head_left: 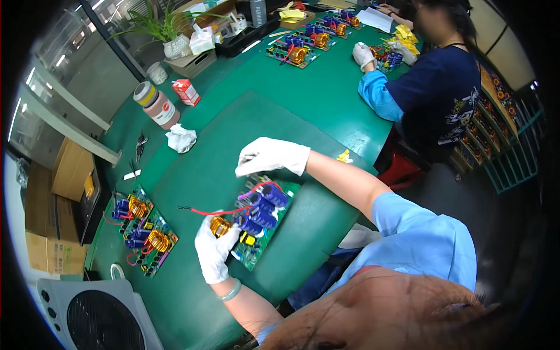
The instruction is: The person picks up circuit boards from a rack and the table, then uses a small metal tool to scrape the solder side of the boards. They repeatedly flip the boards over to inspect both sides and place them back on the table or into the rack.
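Note:
A green circuit board (pixel 265 230) with several blue capacitors, a copper coil and red and purple wires is tilted over the mat in front of me. My left hand (pixel 216 248), in a white glove, grips its left edge beside the coil (pixel 220 226). A red wire (pixel 213 212) sticks out leftward above that hand. My right hand (pixel 273 156), also gloved, is at the board's far end, its fingers bent together and pointing left. Whatever lies between those fingers is hidden.
Two similar boards (pixel 143 233) lie at left, near pliers (pixel 140 146). Crumpled tissue (pixel 181 139), a jar (pixel 157 106) and a red carton (pixel 185 92) stand beyond. A fan-like grey device (pixel 99 315) sits lower left. A co-worker (pixel 434 87) handles another board at right.

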`<action>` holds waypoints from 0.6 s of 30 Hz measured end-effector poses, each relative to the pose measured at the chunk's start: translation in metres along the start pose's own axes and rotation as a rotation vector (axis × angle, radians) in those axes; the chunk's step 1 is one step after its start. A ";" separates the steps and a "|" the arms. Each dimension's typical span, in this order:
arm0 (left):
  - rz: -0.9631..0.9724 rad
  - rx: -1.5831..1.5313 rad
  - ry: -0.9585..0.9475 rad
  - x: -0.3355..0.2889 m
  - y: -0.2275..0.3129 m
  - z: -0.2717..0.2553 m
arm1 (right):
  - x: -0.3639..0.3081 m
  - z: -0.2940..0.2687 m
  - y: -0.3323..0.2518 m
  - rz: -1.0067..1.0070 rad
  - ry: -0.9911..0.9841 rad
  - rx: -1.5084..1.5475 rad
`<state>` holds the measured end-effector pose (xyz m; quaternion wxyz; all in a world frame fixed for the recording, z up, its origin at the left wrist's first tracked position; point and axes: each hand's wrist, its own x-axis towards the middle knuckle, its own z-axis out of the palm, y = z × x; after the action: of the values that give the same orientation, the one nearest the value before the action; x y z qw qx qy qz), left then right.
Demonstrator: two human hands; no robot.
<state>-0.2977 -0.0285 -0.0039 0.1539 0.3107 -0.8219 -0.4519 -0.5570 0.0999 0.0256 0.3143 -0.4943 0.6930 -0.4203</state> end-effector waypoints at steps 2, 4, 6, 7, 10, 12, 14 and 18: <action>0.021 -0.026 -0.099 -0.003 0.008 0.003 | -0.002 0.000 -0.011 -0.001 -0.141 0.038; 0.076 0.046 -0.143 -0.001 0.006 0.006 | 0.000 0.011 0.002 -0.050 -0.234 0.107; 0.108 0.052 -0.156 -0.002 0.006 0.005 | 0.002 0.024 0.011 -0.024 -0.385 0.070; 0.107 0.058 -0.156 -0.002 0.005 0.004 | -0.003 0.021 0.006 -0.013 -0.437 -0.027; 0.089 0.062 -0.190 -0.001 0.005 0.004 | 0.002 0.024 0.013 -0.037 -0.475 0.001; 0.117 0.043 -0.235 -0.003 0.010 0.003 | 0.001 0.026 0.011 -0.054 -0.501 -0.078; 0.133 0.052 -0.226 -0.002 0.008 0.007 | 0.001 0.031 0.014 -0.123 -0.515 -0.165; 0.125 0.034 -0.208 -0.001 0.007 0.012 | 0.002 0.035 0.028 -0.207 -0.453 -0.190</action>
<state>-0.3065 -0.0169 -0.0044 0.0902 0.2128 -0.8587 -0.4574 -0.5403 0.0926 -0.0153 0.3689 -0.6712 0.5872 -0.2620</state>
